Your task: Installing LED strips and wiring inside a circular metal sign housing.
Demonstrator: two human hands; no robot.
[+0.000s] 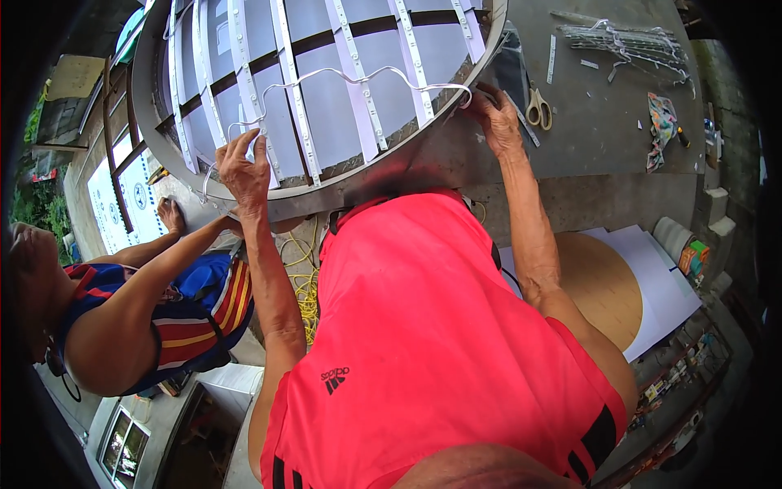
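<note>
White wire (pixel 444 86): upper middle of frame, strung in loose waves over the light strips (pixel 353 61) inside a round metal frame (pixel 145 85). Its long axis runs left to right, rising slightly rightward, crossing the strips. Judged the key relation: the wire spans the gap between the hands, one near each end.

Left hand (pixel 243 173): upper left of centre, reaching over the near rim, fingertips by the wire's left end; fingers slightly parted, cannot tell if they pinch it. Right hand (pixel 498 124): upper right of centre, at the rim's outer edge, nearest the wire's right-hand bend; fingers curled, grip unclear.

Farther out: scissors (pixel 538 112) just right of that hand; co-worker (pixel 163 318) at left.
</note>
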